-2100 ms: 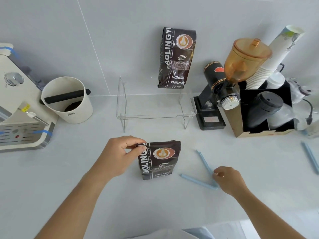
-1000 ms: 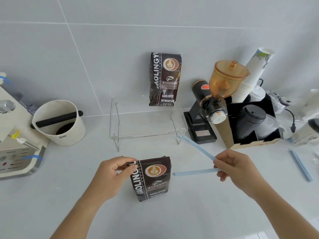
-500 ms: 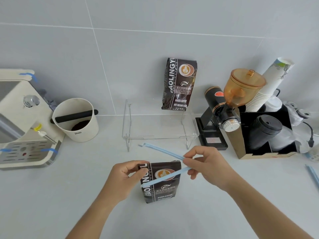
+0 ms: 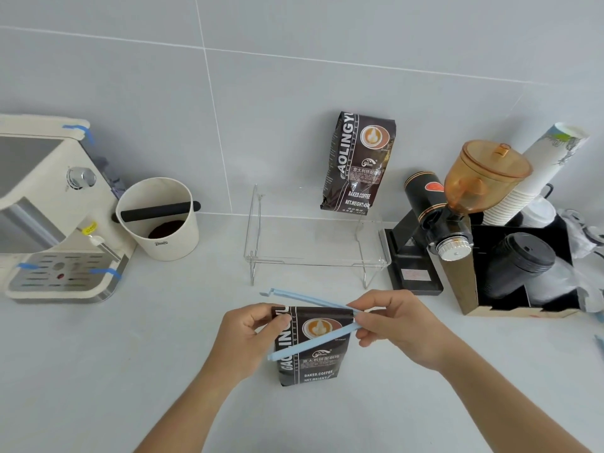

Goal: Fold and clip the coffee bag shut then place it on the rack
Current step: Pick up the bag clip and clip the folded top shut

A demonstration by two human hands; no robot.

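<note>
A dark brown coffee bag [image 4: 315,354] stands upright on the white counter, its top folded down. My left hand [image 4: 248,338] pinches the folded top at its left corner. My right hand [image 4: 397,325] holds the hinge end of a long light-blue sealing clip [image 4: 310,343], which is spread open in a V: one arm crosses the bag's front, the other runs behind the bag's top edge. A clear acrylic rack [image 4: 315,261] stands behind, with a second coffee bag [image 4: 358,165] on it leaning against the wall.
An espresso machine [image 4: 49,207] and a white knock box [image 4: 160,220] stand at left. At right are a black grinder with amber hopper [image 4: 457,204], a stack of paper cups [image 4: 536,171] and a black organiser box [image 4: 523,273]. Another blue clip shows at the right edge [image 4: 599,343].
My right hand picked the blue clip up off the counter, carried it left and opened it around the folded top of the bag. My left hand kept hold of the bag.
</note>
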